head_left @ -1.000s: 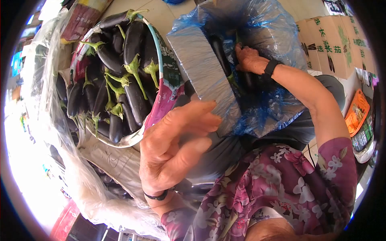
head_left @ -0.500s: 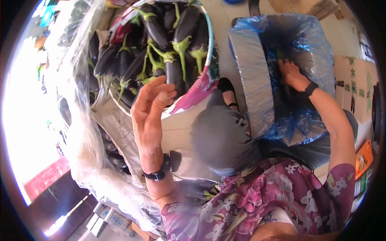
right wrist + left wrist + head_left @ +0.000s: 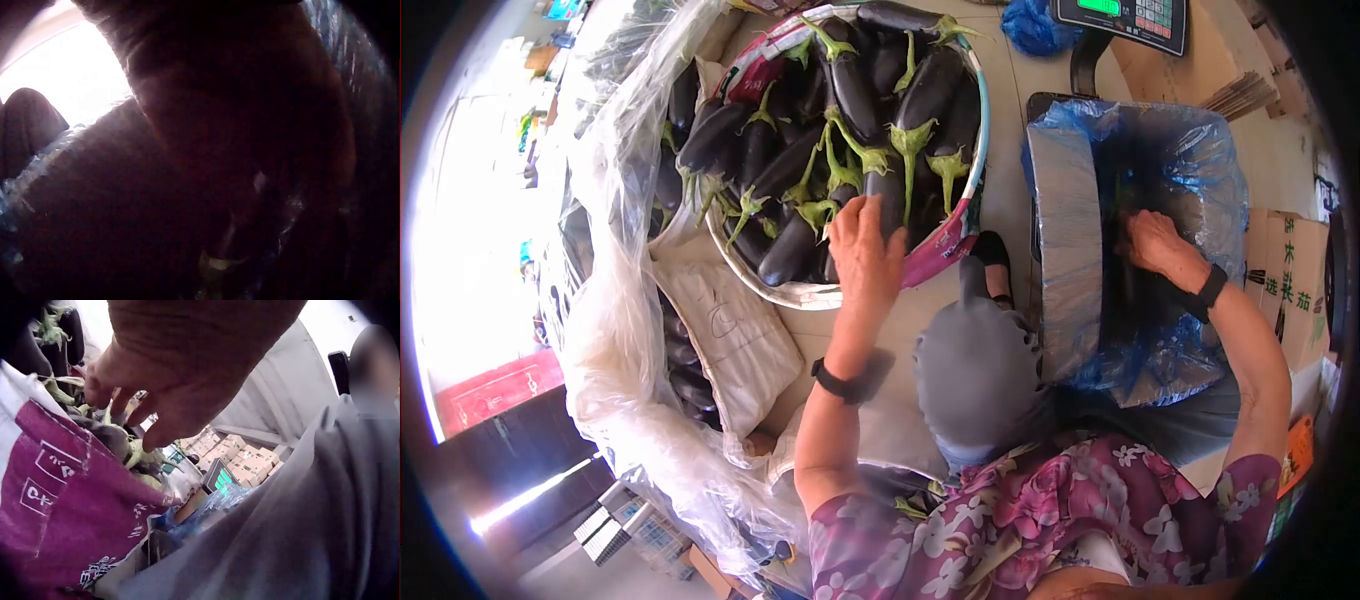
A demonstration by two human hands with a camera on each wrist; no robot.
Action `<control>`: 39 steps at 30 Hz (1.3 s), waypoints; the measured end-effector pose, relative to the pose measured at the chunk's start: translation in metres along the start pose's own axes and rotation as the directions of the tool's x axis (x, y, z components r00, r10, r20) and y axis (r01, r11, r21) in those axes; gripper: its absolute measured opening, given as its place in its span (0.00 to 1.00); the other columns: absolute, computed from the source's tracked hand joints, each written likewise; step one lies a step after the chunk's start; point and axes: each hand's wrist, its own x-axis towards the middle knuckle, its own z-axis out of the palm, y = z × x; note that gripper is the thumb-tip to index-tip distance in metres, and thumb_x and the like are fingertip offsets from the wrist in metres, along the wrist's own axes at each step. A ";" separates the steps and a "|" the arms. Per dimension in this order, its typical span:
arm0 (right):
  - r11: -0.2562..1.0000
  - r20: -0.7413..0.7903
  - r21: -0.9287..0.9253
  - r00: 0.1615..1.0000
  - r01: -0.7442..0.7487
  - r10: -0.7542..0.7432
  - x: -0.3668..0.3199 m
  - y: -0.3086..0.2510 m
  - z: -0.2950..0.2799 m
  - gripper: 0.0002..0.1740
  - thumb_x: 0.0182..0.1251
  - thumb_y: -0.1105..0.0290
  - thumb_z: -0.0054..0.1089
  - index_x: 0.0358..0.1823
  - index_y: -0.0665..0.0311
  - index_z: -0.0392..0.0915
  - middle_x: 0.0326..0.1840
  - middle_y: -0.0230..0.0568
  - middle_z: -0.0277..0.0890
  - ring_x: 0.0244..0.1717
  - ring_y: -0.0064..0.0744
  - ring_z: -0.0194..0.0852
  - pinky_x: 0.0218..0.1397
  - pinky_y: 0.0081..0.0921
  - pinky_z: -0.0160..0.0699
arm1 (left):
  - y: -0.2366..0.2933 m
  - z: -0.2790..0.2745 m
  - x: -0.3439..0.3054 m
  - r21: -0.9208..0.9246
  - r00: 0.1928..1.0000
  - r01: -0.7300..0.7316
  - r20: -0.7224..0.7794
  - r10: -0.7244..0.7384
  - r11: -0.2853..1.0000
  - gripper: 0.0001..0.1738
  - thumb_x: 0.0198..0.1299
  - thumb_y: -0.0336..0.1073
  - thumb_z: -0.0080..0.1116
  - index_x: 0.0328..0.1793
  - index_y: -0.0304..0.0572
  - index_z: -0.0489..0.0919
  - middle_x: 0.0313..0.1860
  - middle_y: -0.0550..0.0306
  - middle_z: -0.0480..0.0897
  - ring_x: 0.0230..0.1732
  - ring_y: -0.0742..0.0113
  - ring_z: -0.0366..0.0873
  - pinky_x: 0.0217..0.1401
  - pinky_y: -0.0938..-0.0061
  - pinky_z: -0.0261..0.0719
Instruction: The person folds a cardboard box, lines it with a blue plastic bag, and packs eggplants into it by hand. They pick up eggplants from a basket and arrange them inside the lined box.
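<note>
My left hand (image 3: 865, 250) reaches over the near rim of a round sack (image 3: 945, 240) full of dark purple eggplants (image 3: 885, 195), its loosely bent fingers right at the nearest ones. In the left wrist view that hand (image 3: 178, 381) hangs above the sack's magenta side (image 3: 69, 487), close to green stems. Down inside a carton (image 3: 1070, 250) lined with blue plastic film is my right hand (image 3: 1155, 243). A green eggplant cap (image 3: 215, 262) shows dimly below it in the dark right wrist view; I cannot tell whether the fingers grip it.
A scale display (image 3: 1120, 20) stands behind the carton, beside a blue plastic bundle (image 3: 1038, 28). Printed cardboard (image 3: 1285, 285) stands at the right. Clear plastic sheeting (image 3: 615, 330) borders the left, with more eggplants behind it. A grey-clad knee (image 3: 978, 375) rises between sack and carton.
My left hand has moved forward from near my body to the eggplants in the sack. The right hand stays inside the carton. The head view has shifted, bringing the scale display into sight.
</note>
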 end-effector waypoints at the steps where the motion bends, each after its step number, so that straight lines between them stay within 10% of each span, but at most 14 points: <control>1: 1.000 -0.006 -0.005 1.000 0.004 -0.004 -0.005 -0.006 -0.010 0.23 0.59 0.63 0.68 0.50 0.70 0.76 0.35 0.60 0.80 0.42 0.66 0.79 0.43 0.54 0.78 | 0.005 0.002 0.004 0.005 1.000 -0.014 0.009 0.014 1.000 0.30 0.53 0.31 0.66 0.64 0.36 0.75 0.63 0.41 0.73 0.64 0.41 0.68 0.68 0.54 0.65; 10: 0.994 0.135 0.037 0.985 0.103 -0.107 -0.037 -0.026 -0.065 0.21 0.61 0.66 0.66 0.50 0.73 0.75 0.43 0.61 0.78 0.48 0.64 0.76 0.50 0.51 0.76 | 0.014 0.023 0.038 0.072 0.988 -0.140 -0.056 0.144 0.987 0.34 0.57 0.35 0.66 0.69 0.37 0.68 0.65 0.42 0.69 0.65 0.42 0.66 0.66 0.51 0.64; 15: 0.962 -0.036 0.120 0.970 0.244 -0.241 -0.039 -0.037 -0.063 0.23 0.59 0.65 0.68 0.49 0.72 0.73 0.42 0.58 0.76 0.48 0.64 0.75 0.48 0.51 0.75 | 0.010 0.058 0.096 0.125 0.981 -0.175 -0.063 0.183 0.977 0.37 0.57 0.41 0.67 0.70 0.38 0.66 0.61 0.41 0.74 0.60 0.39 0.71 0.59 0.51 0.69; 17: 0.972 0.073 0.141 0.978 0.186 -0.197 -0.039 -0.041 -0.068 0.24 0.60 0.63 0.68 0.52 0.72 0.73 0.44 0.58 0.76 0.49 0.63 0.75 0.50 0.50 0.75 | 0.008 0.071 0.123 0.168 0.996 -0.007 0.086 -0.007 0.986 0.40 0.56 0.45 0.68 0.71 0.37 0.64 0.55 0.38 0.78 0.53 0.36 0.77 0.54 0.50 0.74; 22: 0.942 -0.011 0.235 0.969 0.241 -0.245 -0.047 -0.036 -0.076 0.22 0.62 0.62 0.67 0.52 0.70 0.75 0.45 0.56 0.80 0.50 0.58 0.78 0.52 0.46 0.78 | -0.008 0.068 0.146 -0.327 0.978 0.185 0.152 -0.141 0.927 0.40 0.55 0.45 0.69 0.70 0.29 0.70 0.52 0.39 0.83 0.54 0.50 0.82 0.57 0.64 0.78; 26: 0.795 -0.030 0.604 0.998 0.061 -0.054 -0.036 -0.027 -0.103 0.21 0.62 0.64 0.67 0.54 0.68 0.79 0.38 0.49 0.86 0.42 0.43 0.87 0.46 0.33 0.83 | 0.011 0.010 0.124 -0.798 0.904 0.427 0.385 -0.186 0.426 0.41 0.56 0.42 0.67 0.73 0.27 0.66 0.58 0.48 0.80 0.54 0.60 0.80 0.58 0.69 0.78; 33: -0.095 -0.037 0.995 0.934 0.004 -0.355 -0.024 -0.019 -0.152 0.44 0.71 0.32 0.46 0.69 0.65 0.70 0.61 0.49 0.79 0.54 0.35 0.82 0.52 0.33 0.84 | 0.089 -0.057 0.104 -0.905 0.854 0.066 0.268 0.445 0.420 0.47 0.43 0.20 0.71 0.74 0.36 0.67 0.62 0.54 0.76 0.64 0.64 0.73 0.68 0.71 0.70; 37: -0.260 -0.020 0.966 0.998 0.005 -0.055 -0.069 -0.068 -0.176 0.56 0.61 0.31 0.59 0.74 0.73 0.59 0.60 0.55 0.77 0.52 0.39 0.83 0.55 0.31 0.83 | 0.161 -0.060 0.106 -0.704 0.576 -0.516 0.137 0.806 0.488 0.46 0.39 0.17 0.70 0.72 0.42 0.72 0.65 0.50 0.76 0.66 0.55 0.74 0.70 0.65 0.71; 39: 0.057 -0.032 0.997 0.936 0.056 -0.352 -0.086 -0.063 -0.181 0.56 0.55 0.37 0.67 0.72 0.76 0.60 0.54 0.55 0.78 0.48 0.40 0.83 0.52 0.30 0.84 | 0.184 -0.048 0.106 -0.609 0.548 -0.640 0.067 0.834 0.469 0.46 0.39 0.20 0.72 0.72 0.44 0.73 0.65 0.49 0.76 0.65 0.53 0.74 0.69 0.64 0.71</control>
